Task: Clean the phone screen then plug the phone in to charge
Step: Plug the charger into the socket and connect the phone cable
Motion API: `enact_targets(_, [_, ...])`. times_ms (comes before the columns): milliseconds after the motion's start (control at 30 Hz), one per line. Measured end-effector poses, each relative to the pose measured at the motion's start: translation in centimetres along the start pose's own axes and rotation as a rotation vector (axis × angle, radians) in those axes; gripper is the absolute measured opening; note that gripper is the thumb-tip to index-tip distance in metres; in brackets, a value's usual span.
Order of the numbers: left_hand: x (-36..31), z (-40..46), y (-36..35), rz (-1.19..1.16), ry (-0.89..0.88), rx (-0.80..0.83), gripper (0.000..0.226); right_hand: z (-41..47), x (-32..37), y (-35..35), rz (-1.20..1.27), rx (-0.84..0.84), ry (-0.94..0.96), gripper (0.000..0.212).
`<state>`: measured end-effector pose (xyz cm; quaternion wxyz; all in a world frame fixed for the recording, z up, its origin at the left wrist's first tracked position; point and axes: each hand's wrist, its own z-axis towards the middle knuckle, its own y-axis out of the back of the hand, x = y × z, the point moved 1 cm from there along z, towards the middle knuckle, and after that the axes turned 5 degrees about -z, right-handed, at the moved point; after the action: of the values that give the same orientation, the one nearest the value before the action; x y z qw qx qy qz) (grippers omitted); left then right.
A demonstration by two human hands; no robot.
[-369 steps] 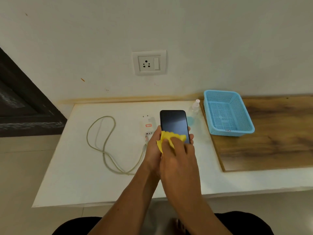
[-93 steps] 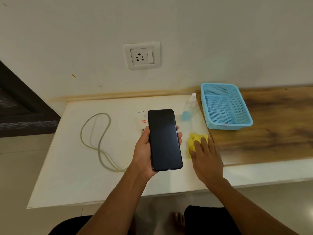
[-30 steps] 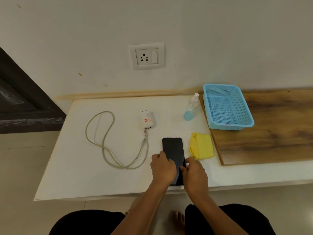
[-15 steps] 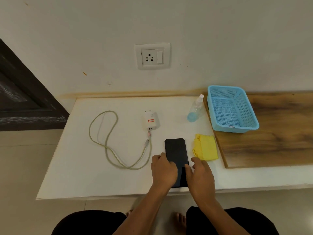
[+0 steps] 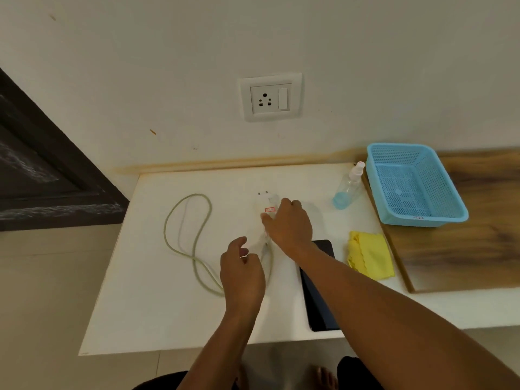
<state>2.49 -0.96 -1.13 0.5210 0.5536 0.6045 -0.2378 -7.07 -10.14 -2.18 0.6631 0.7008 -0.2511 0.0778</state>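
The black phone lies flat on the white table, partly hidden under my right forearm. My right hand is closed around the white charger adapter, whose prongs point toward the wall. My left hand hovers with curled fingers just above the pale green cable near the adapter's lower end; no grip on the cable is visible. A folded yellow cloth rests to the right of the phone. The wall socket sits above the table.
A small spray bottle with blue liquid stands at the back right, next to a blue plastic basket on a wooden board. A dark door frame is at the left. My knees are below the table's front edge.
Both hands have left the phone, which now lies on the table. My right hand reached forward onto the charger adapter and my left hand moved left to the cable.
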Motion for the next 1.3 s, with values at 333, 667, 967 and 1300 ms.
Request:
enact_targets(333, [-0.2,3.3,3.0,-0.049,0.035,-0.026,0.035,2.6,0.8,-2.5,-0.026,0.050,-0.019,0.037])
enact_targets(667, [-2.7,5.6,1.2,-0.450,0.209,0.319,0.031,-3.3,1.5,0.4,0.148,-0.004,0.264,0.036])
enact_targets(967, [-2.1,6.5,2.0,-0.593,0.310,0.141,0.016,-2.8,-1.5,0.4,0.198,0.004,0.112,0.030])
enact_targets(1300, [-2.0,7.1,3.5,-0.719,0.399,0.136,0.010,-1.4,-0.5,-2.6,-0.296,0.120,0.114,0.022])
